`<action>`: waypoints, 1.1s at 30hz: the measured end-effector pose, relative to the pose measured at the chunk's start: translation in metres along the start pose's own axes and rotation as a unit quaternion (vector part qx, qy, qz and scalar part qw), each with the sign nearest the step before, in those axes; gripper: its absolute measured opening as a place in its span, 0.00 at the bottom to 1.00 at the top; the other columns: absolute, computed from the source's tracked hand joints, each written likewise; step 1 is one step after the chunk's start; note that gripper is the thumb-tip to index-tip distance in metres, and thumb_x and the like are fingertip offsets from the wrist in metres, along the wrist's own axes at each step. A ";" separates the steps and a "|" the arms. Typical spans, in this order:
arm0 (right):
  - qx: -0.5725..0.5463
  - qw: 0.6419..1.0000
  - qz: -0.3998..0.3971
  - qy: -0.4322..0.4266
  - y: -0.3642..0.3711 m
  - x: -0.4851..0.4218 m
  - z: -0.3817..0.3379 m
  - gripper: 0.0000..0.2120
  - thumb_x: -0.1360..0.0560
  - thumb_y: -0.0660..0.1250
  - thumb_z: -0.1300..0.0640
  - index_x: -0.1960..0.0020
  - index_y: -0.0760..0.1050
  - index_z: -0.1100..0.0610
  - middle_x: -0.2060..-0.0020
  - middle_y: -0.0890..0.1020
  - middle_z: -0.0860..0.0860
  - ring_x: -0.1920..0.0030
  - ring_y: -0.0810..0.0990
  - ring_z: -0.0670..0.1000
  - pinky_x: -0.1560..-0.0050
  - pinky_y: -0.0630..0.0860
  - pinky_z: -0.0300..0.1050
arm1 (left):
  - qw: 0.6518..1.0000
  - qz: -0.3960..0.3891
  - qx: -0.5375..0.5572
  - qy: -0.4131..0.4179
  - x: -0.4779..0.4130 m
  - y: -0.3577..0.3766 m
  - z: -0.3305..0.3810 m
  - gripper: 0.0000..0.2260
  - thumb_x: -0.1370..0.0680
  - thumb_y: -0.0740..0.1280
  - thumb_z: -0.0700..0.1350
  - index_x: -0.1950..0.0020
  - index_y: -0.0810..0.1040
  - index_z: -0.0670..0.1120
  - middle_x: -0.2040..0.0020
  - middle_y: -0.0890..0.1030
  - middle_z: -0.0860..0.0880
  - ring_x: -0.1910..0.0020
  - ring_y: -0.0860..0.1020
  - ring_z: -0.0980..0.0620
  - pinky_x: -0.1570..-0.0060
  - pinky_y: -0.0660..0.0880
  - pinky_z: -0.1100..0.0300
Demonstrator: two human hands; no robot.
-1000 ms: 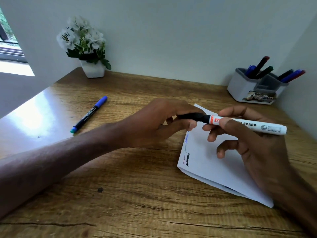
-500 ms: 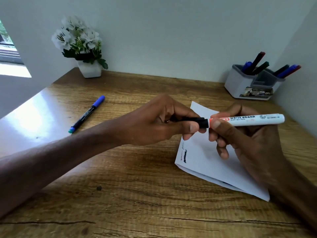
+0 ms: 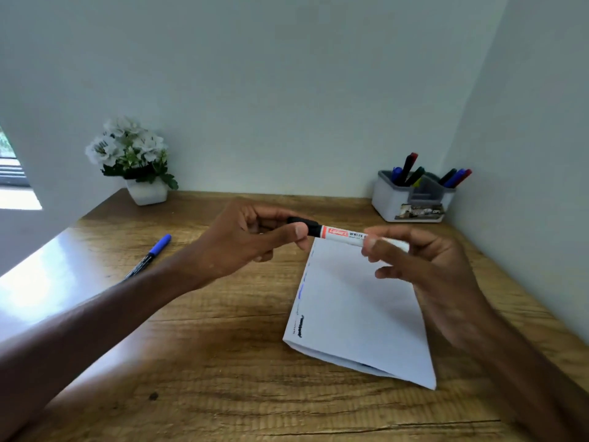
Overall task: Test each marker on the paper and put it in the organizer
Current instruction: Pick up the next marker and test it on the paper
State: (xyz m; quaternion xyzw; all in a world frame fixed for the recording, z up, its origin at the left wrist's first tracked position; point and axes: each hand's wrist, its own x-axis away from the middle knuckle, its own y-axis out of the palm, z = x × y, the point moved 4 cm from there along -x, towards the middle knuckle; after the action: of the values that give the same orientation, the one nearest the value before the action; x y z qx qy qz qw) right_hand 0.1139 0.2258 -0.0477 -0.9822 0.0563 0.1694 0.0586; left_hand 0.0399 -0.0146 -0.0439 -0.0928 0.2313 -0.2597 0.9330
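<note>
A: Whiteboard marker (image 3: 342,233) is hovering above the paper (image 3: 360,309); left hand (image 3: 245,240) pinching its black cap, right hand (image 3: 424,263) loosely gripping the barrel.
B: Probably light, rigid, slick plastic; gripping mid-barrel looks safest. Organizer (image 3: 409,202) is sitting far-right on the bench (image 3: 223,362).

Desk (image 3: 223,362): wood-grain surface, brown, smooth, with a glossy sheen at the left where window light reflects. Paper (image 3: 357,314): white, matt, folded, with ink marks along its left edge. Whiteboard marker (image 3: 338,233): smooth white plastic barrel, black plastic cap, printed red label. Blue pen (image 3: 149,255), far left: plastic, slight shine. Organizer (image 3: 387,199), far right: grey and white matt plastic. Plant pot (image 3: 147,193): white, smooth. Walls: matt, pale.
</note>
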 end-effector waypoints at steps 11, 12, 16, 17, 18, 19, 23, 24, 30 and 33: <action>0.314 0.941 0.012 -0.129 -0.041 -0.057 -0.012 0.09 0.24 0.74 0.55 0.45 0.84 0.47 0.54 0.86 0.39 0.54 0.84 0.38 0.53 0.81 0.35 | 0.989 -0.008 -0.120 0.088 -0.106 0.056 0.033 0.11 0.19 0.71 0.50 0.50 0.88 0.43 0.59 0.88 0.49 0.66 0.82 0.47 0.68 0.75 0.63; 0.326 0.936 0.029 -0.128 -0.049 -0.065 -0.009 0.11 0.24 0.75 0.55 0.42 0.83 0.50 0.54 0.86 0.41 0.54 0.84 0.38 0.53 0.81 0.33 | 0.992 -0.004 -0.107 0.066 -0.118 0.059 0.026 0.13 0.18 0.69 0.52 0.51 0.87 0.43 0.58 0.88 0.48 0.66 0.81 0.45 0.67 0.76 0.59; 0.329 0.932 0.100 -0.115 -0.083 -0.093 -0.003 0.17 0.24 0.75 0.56 0.37 0.79 0.55 0.50 0.86 0.46 0.53 0.83 0.40 0.55 0.78 0.28 | 0.962 -0.060 -0.267 -0.023 -0.163 0.075 -0.022 0.14 0.18 0.67 0.52 0.52 0.86 0.42 0.60 0.84 0.52 0.62 0.80 0.51 0.59 0.73 0.60; 0.324 0.931 0.121 -0.113 -0.090 -0.098 -0.003 0.18 0.24 0.75 0.57 0.36 0.77 0.56 0.49 0.85 0.48 0.55 0.82 0.39 0.57 0.76 0.26 | 0.932 -0.097 -0.347 -0.043 -0.171 0.081 -0.034 0.13 0.19 0.68 0.51 0.50 0.85 0.43 0.57 0.83 0.52 0.59 0.79 0.52 0.58 0.72 0.60; 0.318 0.931 0.141 -0.112 -0.096 -0.104 -0.005 0.19 0.24 0.75 0.59 0.35 0.75 0.56 0.48 0.84 0.49 0.56 0.81 0.38 0.60 0.75 0.24 | 0.898 -0.138 -0.412 -0.068 -0.177 0.086 -0.046 0.13 0.19 0.68 0.52 0.45 0.83 0.43 0.52 0.82 0.50 0.55 0.78 0.51 0.55 0.72 0.60; 0.312 0.929 0.161 -0.115 -0.101 -0.110 -0.008 0.21 0.24 0.75 0.60 0.34 0.74 0.56 0.48 0.83 0.50 0.57 0.80 0.37 0.62 0.74 0.23 | 0.864 -0.181 -0.460 -0.092 -0.181 0.090 -0.057 0.16 0.20 0.67 0.53 0.40 0.81 0.43 0.47 0.81 0.48 0.50 0.77 0.50 0.51 0.74 0.58; 0.308 0.907 0.229 -0.173 -0.123 -0.139 -0.027 0.30 0.25 0.75 0.64 0.28 0.66 0.53 0.49 0.82 0.51 0.60 0.83 0.41 0.63 0.76 0.24 | 0.816 -0.251 -0.505 -0.126 -0.196 0.097 -0.074 0.17 0.20 0.68 0.58 0.45 0.80 0.44 0.57 0.77 0.51 0.53 0.77 0.49 0.50 0.76 0.53; 0.317 0.898 0.240 -0.188 -0.129 -0.147 -0.032 0.30 0.25 0.75 0.64 0.28 0.66 0.53 0.48 0.82 0.51 0.60 0.83 0.43 0.62 0.75 0.23 | 0.817 -0.252 -0.504 -0.121 -0.200 0.096 -0.076 0.17 0.20 0.68 0.59 0.50 0.79 0.45 0.60 0.76 0.51 0.55 0.77 0.49 0.53 0.75 0.54; 0.381 0.860 0.263 -0.215 -0.155 -0.192 -0.027 0.17 0.20 0.70 0.63 0.33 0.74 0.55 0.46 0.85 0.57 0.54 0.83 0.50 0.50 0.80 0.40 | 0.824 -0.260 -0.490 -0.112 -0.205 0.095 -0.081 0.20 0.20 0.68 0.60 0.42 0.82 0.45 0.63 0.72 0.55 0.55 0.74 0.50 0.53 0.72 0.56; 0.400 0.863 0.243 -0.189 -0.162 -0.205 -0.007 0.14 0.20 0.68 0.63 0.36 0.75 0.55 0.48 0.85 0.58 0.53 0.84 0.52 0.50 0.80 0.44 | 0.824 -0.257 -0.494 -0.103 -0.204 0.094 -0.081 0.21 0.20 0.67 0.61 0.38 0.81 0.45 0.61 0.74 0.55 0.53 0.74 0.50 0.52 0.71 0.55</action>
State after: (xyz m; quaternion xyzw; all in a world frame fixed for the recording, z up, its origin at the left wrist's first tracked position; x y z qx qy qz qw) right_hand -0.0547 0.4035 0.0437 -0.7789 0.3436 0.3235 0.4132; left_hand -0.1121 0.1691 -0.0639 -0.6239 0.1991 -0.3299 0.6799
